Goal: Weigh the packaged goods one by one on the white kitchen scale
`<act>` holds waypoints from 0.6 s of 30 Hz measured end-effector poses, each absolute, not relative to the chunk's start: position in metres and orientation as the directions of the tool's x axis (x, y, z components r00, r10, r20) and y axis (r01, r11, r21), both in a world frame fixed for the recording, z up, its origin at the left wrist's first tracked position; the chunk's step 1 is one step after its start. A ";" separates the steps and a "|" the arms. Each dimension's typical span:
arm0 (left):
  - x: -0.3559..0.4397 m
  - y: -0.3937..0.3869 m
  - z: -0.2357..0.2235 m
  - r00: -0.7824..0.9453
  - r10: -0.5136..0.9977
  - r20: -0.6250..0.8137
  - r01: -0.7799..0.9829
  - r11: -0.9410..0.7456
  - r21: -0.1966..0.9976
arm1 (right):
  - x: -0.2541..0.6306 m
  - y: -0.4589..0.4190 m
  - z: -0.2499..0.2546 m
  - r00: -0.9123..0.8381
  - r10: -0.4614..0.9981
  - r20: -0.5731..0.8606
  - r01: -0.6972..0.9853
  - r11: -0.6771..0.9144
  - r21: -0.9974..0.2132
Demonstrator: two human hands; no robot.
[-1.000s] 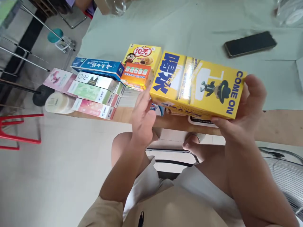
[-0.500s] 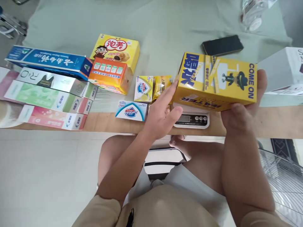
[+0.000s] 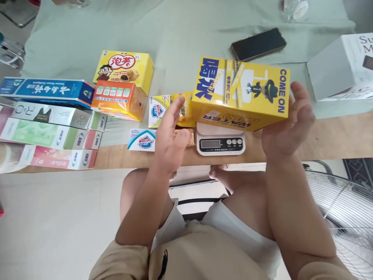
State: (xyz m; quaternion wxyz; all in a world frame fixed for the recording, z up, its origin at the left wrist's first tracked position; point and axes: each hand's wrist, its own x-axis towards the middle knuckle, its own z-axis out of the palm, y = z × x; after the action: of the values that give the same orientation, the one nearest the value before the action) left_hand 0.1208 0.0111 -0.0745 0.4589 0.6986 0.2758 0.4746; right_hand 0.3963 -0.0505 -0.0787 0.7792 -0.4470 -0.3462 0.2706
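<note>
across the space before the person runs a table [image 3: 335,134], bare wood along its near edge, with a pale green cloth [image 3: 180,35] over the rest. at its right end sits a white box [image 3: 328,68], cut off by the frame. near the middle, the yellow box [image 3: 244,85] printed "come on" sits over the platform of a white scale [image 3: 221,144], whose display and buttons show in front. the right hand [image 3: 287,130] is spread at the box's right end, thumb and fingers apart; whether it touches the cardboard cannot be told. the left hand [image 3: 169,144] is spread too, clear of the box's left end, pinching nothing. at left lies a long blue box [image 3: 49,91], and next to it an orange pack [image 3: 116,97] in front of a yellow snack box [image 3: 125,68]. a dark phone [image 3: 259,43] lies behind the yellow box. smallest, a white-and-blue soap box [image 3: 141,139] is partly hidden by the left hand.
</note>
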 end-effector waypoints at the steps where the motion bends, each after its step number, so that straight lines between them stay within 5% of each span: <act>1: 0.121 0.012 -0.076 0.406 0.818 0.406 -0.048 -0.425 0.904 | 0.394 -0.050 -0.078 0.617 0.731 0.292 -0.117 0.452 -0.884; 18: 0.143 0.003 -0.072 0.471 0.779 0.413 0.093 -0.510 0.855 | 0.390 -0.046 -0.084 0.291 0.783 0.550 0.190 0.516 -0.835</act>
State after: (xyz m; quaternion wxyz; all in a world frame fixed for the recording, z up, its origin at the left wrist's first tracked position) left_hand 0.1431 0.0035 -0.0717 0.4024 0.7573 0.2881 0.4261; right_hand 0.3896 -0.0459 -0.0843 0.6725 -0.4399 -0.5530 0.2202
